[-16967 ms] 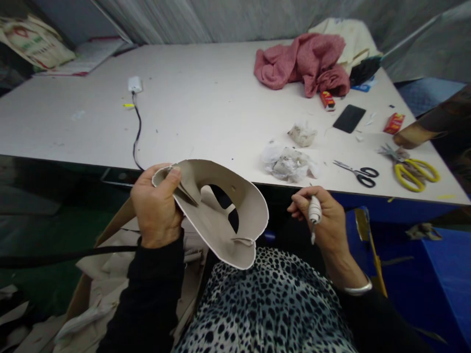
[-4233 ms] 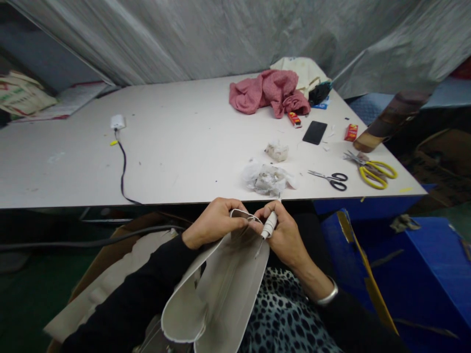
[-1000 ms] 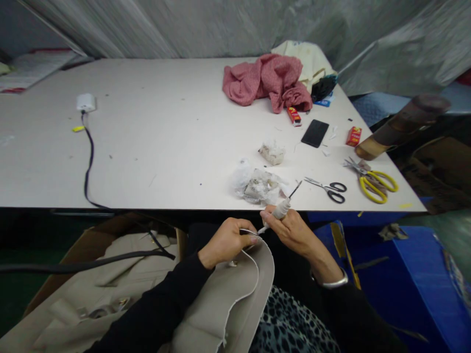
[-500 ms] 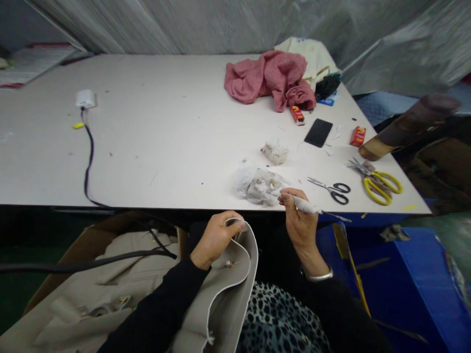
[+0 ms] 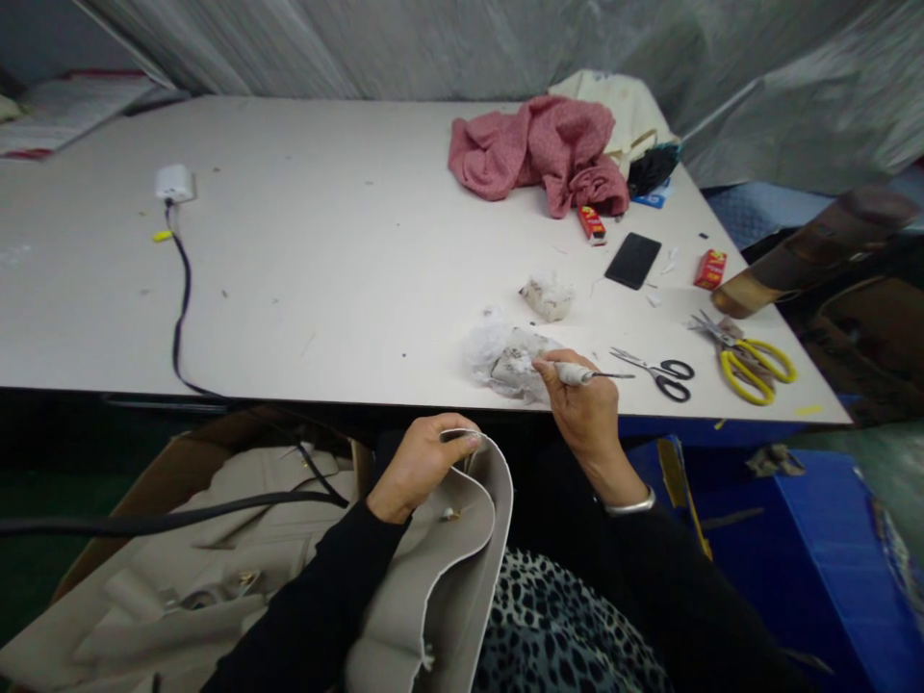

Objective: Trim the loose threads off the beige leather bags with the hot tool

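Observation:
My left hand (image 5: 425,460) is closed on the upper rim of a beige leather-like bag piece (image 5: 462,568), thumb and fingers pinching its folded edges. A small metal fitting (image 5: 450,514) shows on the inner panel. My right hand (image 5: 586,409) grips a thin tool with a white-wrapped handle (image 5: 574,373); a slim dark shaft points right from it. The hand is at the table's front edge, beside a whitish lump in clear plastic (image 5: 516,361). The tool's other end lies at the lump; whether it touches is unclear.
Black-handled scissors (image 5: 660,372) and yellow-handled snips (image 5: 751,366) lie to the right. Farther back are another whitish block (image 5: 547,298), a black flat object (image 5: 633,261), red boxes (image 5: 711,269) and pink cloth (image 5: 538,154). A cable (image 5: 180,308) hangs over the left edge, above a carton of beige pieces (image 5: 217,568).
My right hand has moved slightly up and left, toward the plastic-wrapped lump, and the tool has turned more level. My left hand keeps its hold on the bag piece.

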`<action>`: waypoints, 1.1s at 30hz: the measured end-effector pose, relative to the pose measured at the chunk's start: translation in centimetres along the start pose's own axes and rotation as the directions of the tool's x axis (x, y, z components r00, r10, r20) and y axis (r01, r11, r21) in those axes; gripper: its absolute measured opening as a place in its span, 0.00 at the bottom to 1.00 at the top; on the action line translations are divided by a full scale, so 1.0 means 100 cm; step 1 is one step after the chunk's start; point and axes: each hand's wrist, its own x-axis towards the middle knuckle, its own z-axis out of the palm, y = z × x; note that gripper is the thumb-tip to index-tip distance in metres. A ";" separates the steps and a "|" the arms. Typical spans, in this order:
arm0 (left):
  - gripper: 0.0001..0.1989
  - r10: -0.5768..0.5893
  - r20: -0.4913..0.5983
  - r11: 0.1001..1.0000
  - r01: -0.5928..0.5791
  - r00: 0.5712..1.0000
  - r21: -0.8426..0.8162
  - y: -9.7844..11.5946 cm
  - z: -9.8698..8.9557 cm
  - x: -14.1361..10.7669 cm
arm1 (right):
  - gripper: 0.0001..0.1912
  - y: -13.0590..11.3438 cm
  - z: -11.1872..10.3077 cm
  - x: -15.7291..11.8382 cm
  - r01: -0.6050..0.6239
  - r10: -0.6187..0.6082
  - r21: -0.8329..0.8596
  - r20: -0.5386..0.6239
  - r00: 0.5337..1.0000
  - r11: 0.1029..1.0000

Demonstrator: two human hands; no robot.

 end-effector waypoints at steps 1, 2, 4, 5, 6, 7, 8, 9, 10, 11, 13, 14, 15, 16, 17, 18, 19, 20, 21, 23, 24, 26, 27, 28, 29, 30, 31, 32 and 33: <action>0.09 0.000 0.001 1.000 0.000 1.000 -0.005 0.000 -0.001 -0.001 | 0.17 0.000 0.001 0.001 0.030 -0.030 -0.029 0.012 0.999 0.999; 0.09 -0.002 0.003 1.000 0.002 1.000 -0.011 0.000 -0.001 -0.001 | 0.16 0.000 0.001 0.000 0.063 -0.062 -0.037 0.028 0.998 0.997; 0.09 -0.006 0.006 1.000 0.006 1.000 -0.028 0.000 -0.002 -0.003 | 0.15 0.001 0.002 -0.002 0.114 -0.113 -0.020 0.062 0.992 0.993; 0.08 -0.008 0.006 0.999 0.008 1.000 -0.035 0.001 -0.002 -0.004 | 0.14 0.001 0.001 -0.003 0.123 -0.122 -0.003 0.069 0.990 0.992; 0.08 -0.009 0.003 0.999 0.009 1.000 -0.041 0.001 -0.002 -0.005 | 0.13 0.001 0.000 -0.005 0.117 -0.118 0.020 0.058 0.991 0.993; 0.08 -0.008 -0.002 0.999 0.008 1.000 -0.047 0.001 -0.001 -0.005 | 0.12 0.000 -0.001 -0.007 0.103 -0.104 0.050 0.035 0.994 0.993; 0.08 -0.006 -0.006 0.999 0.005 1.000 -0.052 0.001 -0.001 -0.006 | 0.11 -0.002 -0.003 -0.009 0.081 -0.082 0.088 0.001 0.997 0.993; 0.08 -0.001 -0.009 0.998 0.001 1.000 -0.058 0.001 -0.001 -0.006 | 0.10 -0.005 -0.005 -0.011 0.049 -0.045 0.139 -0.033 0.998 0.989; 0.08 0.003 -0.008 0.998 -0.003 1.000 -0.065 0.001 -0.001 -0.006 | 0.09 -0.008 -0.007 -0.013 0.001 0.011 0.206 -0.061 0.998 0.979; 0.08 0.005 -0.004 0.997 -0.005 1.000 -0.073 0.001 -0.001 -0.006 | 0.10 -0.013 -0.009 -0.015 -0.063 0.085 0.290 -0.064 0.994 0.955; 0.08 0.000 0.015 0.997 0.001 1.000 -0.079 0.001 -0.001 -0.006 | 0.12 -0.022 -0.012 -0.020 -0.224 0.233 0.473 0.041 0.972 0.852; 0.07 -0.005 0.030 0.997 0.007 1.000 -0.077 0.001 -0.001 -0.006 | 0.13 -0.026 -0.013 -0.022 -0.305 0.272 0.545 0.142 0.952 0.781; 0.07 -0.011 0.049 0.997 0.015 0.999 -0.075 0.002 -0.001 -0.006 | 0.15 -0.029 -0.013 -0.025 -0.373 0.278 0.589 0.249 0.928 0.717; 0.07 -0.018 0.070 0.997 0.023 0.997 -0.074 0.003 -0.001 -0.006 | 0.16 -0.032 -0.014 -0.027 -0.422 0.259 0.610 0.341 0.904 0.671; 0.08 -0.024 0.091 0.997 0.031 0.996 -0.076 0.003 -0.002 -0.006 | 0.17 -0.033 -0.014 -0.029 -0.454 0.229 0.614 0.412 0.882 0.645; 0.08 -0.029 0.112 0.996 0.038 0.993 -0.080 0.004 -0.002 -0.006 | 0.17 -0.034 -0.015 -0.031 -0.473 0.203 0.610 0.458 0.865 0.636; 0.08 -0.033 0.130 0.995 0.044 0.991 -0.085 0.006 -0.003 -0.006 | 0.17 -0.033 -0.015 -0.032 -0.481 0.186 0.602 0.486 0.854 0.637; 0.09 -0.037 0.146 0.995 0.050 0.989 -0.090 0.007 -0.003 -0.006 | 0.18 -0.032 -0.016 -0.032 -0.484 0.176 0.591 0.501 0.847 0.645; 0.09 -0.042 0.158 0.994 0.057 0.987 -0.096 0.008 -0.003 -0.006 | 0.18 -0.031 -0.016 -0.033 -0.483 0.170 0.581 0.510 0.843 0.655; 0.09 -0.056 0.173 0.991 0.077 0.983 -0.112 0.010 -0.003 -0.007 | 0.18 -0.030 -0.017 -0.033 -0.476 0.154 0.565 0.523 0.839 0.673; 0.09 -0.065 0.178 0.989 0.087 0.982 -0.121 0.011 -0.003 -0.007 | 0.18 -0.029 -0.018 -0.033 -0.470 0.145 0.562 0.526 0.838 0.681; 0.09 -0.075 0.183 0.986 0.101 0.980 -0.132 0.011 -0.003 -0.008 | 0.18 -0.030 -0.019 -0.032 -0.452 0.125 0.555 0.527 0.841 0.699; 0.09 -0.076 0.185 0.986 0.102 0.980 -0.134 0.012 -0.002 -0.008 | 0.18 -0.030 -0.020 -0.032 -0.438 0.116 0.546 0.525 0.843 0.714; 0.08 -0.073 0.189 0.986 0.099 0.979 -0.131 0.011 -0.002 -0.008 | 0.18 -0.031 -0.020 -0.032 -0.424 0.108 0.534 0.523 0.845 0.732; 0.08 -0.069 0.191 0.987 0.094 0.979 -0.127 0.011 -0.002 -0.008 | 0.18 -0.032 -0.021 -0.032 -0.410 0.103 0.519 0.521 0.847 0.750; 0.08 -0.064 0.192 0.989 0.089 0.979 -0.122 0.011 -0.002 -0.009 | 0.18 -0.032 -0.022 -0.032 -0.399 0.100 0.505 0.520 0.849 0.765; 0.08 -0.059 0.191 0.990 0.083 0.980 -0.119 0.011 -0.001 -0.009 | 0.18 -0.033 -0.022 -0.032 -0.392 0.099 0.494 0.519 0.849 0.776; 0.09 -0.054 0.188 0.990 0.077 0.981 -0.116 0.010 -0.001 -0.009 | 0.18 -0.033 -0.022 -0.032 -0.388 0.099 0.488 0.518 0.850 0.782; 0.09 -0.052 0.186 0.991 0.074 0.981 -0.114 0.010 -0.001 -0.009 | 0.17 -0.034 -0.022 -0.032 -0.386 0.099 0.486 0.516 0.851 0.784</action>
